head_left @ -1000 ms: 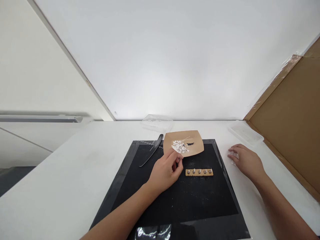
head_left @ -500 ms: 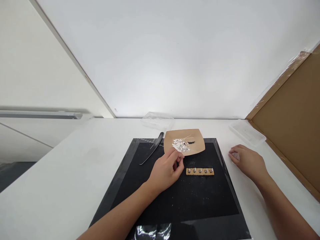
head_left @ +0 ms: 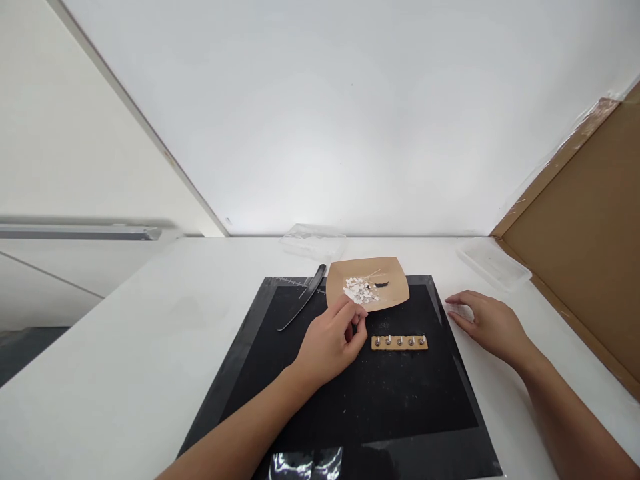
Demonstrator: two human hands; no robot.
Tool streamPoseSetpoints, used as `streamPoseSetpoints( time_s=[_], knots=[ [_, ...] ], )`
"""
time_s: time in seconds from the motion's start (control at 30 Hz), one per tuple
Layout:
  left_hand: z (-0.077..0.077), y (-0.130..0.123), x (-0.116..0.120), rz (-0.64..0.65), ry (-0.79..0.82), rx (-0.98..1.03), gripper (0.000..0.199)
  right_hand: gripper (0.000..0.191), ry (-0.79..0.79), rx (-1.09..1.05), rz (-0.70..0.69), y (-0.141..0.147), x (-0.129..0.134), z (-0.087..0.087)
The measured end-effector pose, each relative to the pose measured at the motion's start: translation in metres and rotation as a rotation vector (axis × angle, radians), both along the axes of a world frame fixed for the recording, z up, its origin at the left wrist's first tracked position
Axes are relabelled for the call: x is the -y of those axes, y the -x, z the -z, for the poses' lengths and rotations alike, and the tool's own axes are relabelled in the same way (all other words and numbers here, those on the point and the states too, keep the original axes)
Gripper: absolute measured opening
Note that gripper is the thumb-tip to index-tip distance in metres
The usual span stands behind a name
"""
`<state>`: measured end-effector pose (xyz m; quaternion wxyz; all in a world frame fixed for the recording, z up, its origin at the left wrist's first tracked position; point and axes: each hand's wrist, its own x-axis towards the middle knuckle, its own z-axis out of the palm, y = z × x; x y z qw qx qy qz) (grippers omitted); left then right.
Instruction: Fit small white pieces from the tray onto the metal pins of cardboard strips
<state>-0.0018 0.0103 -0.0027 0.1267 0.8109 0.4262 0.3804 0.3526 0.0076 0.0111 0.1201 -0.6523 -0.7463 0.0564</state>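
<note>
The left hand (head_left: 329, 340) curls at the tray's (head_left: 395, 290) near edge, grip unclear; the right hand (head_left: 493, 325), right of the tray, has parted fingers. Light contact should avoid scattering white flakes (head_left: 359, 289).

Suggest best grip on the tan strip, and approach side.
I'd pinch the tan strip by its long edges near the right end, right hand coming from the right: that side looks unobstructed, while the left hand is nearer the other end. It lies flat and narrow, with shiny fittings along its top, best avoided.
</note>
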Motion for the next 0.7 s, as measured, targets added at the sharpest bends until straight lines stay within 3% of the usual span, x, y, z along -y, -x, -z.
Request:
streamPoseSetpoints(
  time_s=[0.37,0.7],
  knots=[
    [-0.001,-0.001,0.001,-0.003,-0.006,-0.019,0.010,0.044,0.032,-0.104,-0.027,-0.012,-0.003,0.006],
    [-0.002,-0.002,0.001,0.003,0.002,-0.028,0.010,0.043,0.075,-0.194,-0.115,-0.011,-0.008,0.010]
  ],
)
